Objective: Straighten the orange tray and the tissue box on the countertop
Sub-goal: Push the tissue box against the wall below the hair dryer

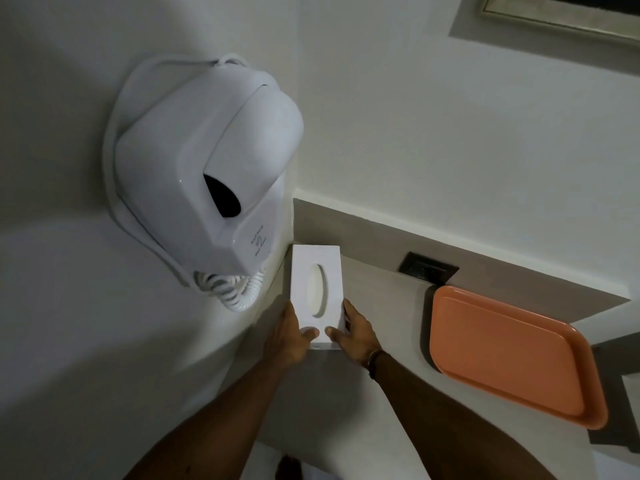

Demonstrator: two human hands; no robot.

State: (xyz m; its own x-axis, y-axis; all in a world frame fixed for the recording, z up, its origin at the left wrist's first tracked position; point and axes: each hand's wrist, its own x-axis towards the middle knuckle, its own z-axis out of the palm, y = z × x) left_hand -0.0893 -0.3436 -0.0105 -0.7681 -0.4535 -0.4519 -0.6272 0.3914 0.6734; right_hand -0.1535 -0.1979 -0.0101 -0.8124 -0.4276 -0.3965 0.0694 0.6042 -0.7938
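Note:
A white tissue box (317, 271) with an oval slot on top lies on the grey countertop (381, 306), pushed into the corner by the left wall. My left hand (289, 332) holds its near left side, thumb on top. My right hand (353, 329) grips its near right side, thumb on top as well. The orange tray (509, 355) lies empty to the right on the countertop, apart from both hands, its long sides at a slant to the back wall.
A white wall-mounted hair dryer (207, 174) with a coiled cord (235, 289) hangs on the left wall just above the box. A dark wall socket (427, 268) sits in the backsplash behind the tray. A mirror frame (561, 15) shows top right.

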